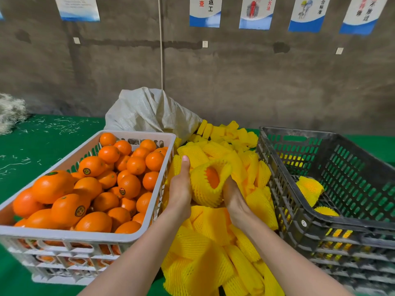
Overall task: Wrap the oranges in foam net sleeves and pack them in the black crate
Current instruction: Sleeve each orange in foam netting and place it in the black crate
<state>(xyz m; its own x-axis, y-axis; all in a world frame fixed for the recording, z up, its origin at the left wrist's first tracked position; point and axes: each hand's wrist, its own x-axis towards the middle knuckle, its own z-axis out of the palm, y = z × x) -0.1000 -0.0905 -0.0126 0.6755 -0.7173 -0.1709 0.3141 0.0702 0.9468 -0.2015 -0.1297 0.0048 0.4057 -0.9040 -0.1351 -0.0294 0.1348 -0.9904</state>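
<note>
An orange (212, 177) sits inside a yellow foam net sleeve (205, 193), its skin showing through the sleeve's open end. My left hand (180, 189) holds the sleeve's left side and my right hand (233, 198) grips its right side, above a pile of loose yellow sleeves (205, 253). The white crate (70, 237) on the left is full of bare oranges (89, 184). The black crate (320, 223) on the right holds a few wrapped oranges (311, 188).
A white woven sack (149, 112) lies behind the sleeve pile. The table has a green cloth (32, 146) strewn with white shreds. A grey wall with posters rises behind it. A fluffy white heap (10, 113) sits far left.
</note>
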